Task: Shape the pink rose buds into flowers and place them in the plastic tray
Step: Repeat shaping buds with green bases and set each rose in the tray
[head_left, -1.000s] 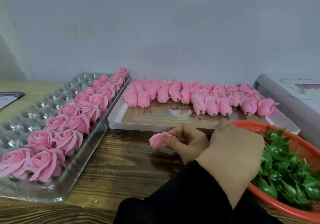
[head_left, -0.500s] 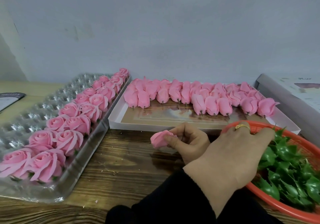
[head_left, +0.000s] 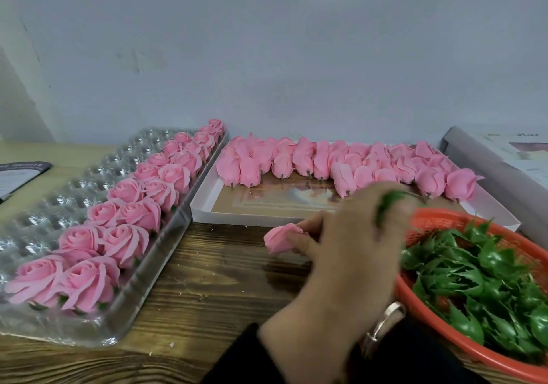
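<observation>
While my left hand (head_left: 305, 236) pinches the pink bud (head_left: 280, 237) just beside the white box (head_left: 204, 202), my right hand (head_left: 353, 235) holds a green leaf cup (head_left: 385, 202) (blurry). I should push the cup on gently, stem first.

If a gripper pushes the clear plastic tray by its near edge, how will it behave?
The clear plastic tray looks thin and thermoformed, so it would probably flex or buckle rather than slide stiffly. Probably light: only two rows hold shaped roses. These sit loosely in the cups, so a sharp shove may tip them.
</observation>
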Available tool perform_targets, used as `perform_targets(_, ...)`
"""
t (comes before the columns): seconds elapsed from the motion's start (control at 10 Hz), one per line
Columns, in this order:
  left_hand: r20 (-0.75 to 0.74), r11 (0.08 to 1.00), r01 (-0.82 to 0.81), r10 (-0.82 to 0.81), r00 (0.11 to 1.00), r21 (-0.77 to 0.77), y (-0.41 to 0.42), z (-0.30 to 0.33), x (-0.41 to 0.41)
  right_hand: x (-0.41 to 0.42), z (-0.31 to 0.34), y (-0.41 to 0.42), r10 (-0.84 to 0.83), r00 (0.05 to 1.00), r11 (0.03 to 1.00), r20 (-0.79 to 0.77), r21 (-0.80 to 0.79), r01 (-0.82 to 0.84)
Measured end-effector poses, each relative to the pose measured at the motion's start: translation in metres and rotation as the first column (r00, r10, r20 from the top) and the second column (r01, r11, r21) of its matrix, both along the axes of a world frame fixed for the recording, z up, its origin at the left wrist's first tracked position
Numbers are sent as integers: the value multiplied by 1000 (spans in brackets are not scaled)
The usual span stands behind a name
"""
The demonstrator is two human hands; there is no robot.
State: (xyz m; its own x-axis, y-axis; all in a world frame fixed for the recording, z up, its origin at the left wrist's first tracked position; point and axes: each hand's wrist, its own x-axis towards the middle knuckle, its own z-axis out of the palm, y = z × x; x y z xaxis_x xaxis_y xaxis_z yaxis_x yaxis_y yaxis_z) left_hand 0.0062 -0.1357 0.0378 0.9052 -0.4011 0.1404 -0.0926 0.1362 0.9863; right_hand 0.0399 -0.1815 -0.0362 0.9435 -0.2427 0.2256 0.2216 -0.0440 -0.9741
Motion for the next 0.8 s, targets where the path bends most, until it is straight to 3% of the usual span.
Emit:
perform_targets(0.1, -182, 924, -239, 190, 965, -300, 42, -16, 19, 1, -2, 3, -4, 1000, 1000, 30, 27, 3)
perform_targets(0.2, -340, 852, -368, 243, 908, -372, 81, -27, 34, -2, 1, 2, 16, 997, 997, 74, 70, -21)
perform_targets(0.3, -467, 811, -443, 245, 850, -382, 98, -41, 46, -6, 5, 3, -66, 991, 996, 113, 59, 60)
perform_targets(0.5, -562, 815, -394, 105, 821, -424, 95, -57, 60, -15, 16, 10, -216, 949, 976, 230, 21, 217)
perform_targets(0.7, -548, 838, -332, 47, 835, -433, 91, -59, 62, -20, 16, 25, -160, 945, 979, 284, -76, 189)
perform_targets(0.8, -539, 846, -306, 26, 842, -436, 89, -58, 60, -20, 17, 24, -125, 964, 982, 233, -109, 154)
